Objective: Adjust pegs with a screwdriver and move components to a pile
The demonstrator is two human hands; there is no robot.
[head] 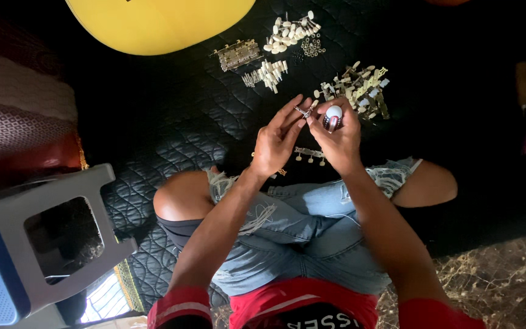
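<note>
Looking down past our crossed knees, we pinch a small metal tuning peg in the fingertips of our left hand. Just beside it, our right hand closes around a white-capped tool, above the black quilted mat, with piles of loose pegs toward its far edge.

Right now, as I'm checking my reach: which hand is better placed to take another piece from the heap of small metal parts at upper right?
Probably right: the right hand sits just below that heap; the left hand is farther.
</note>
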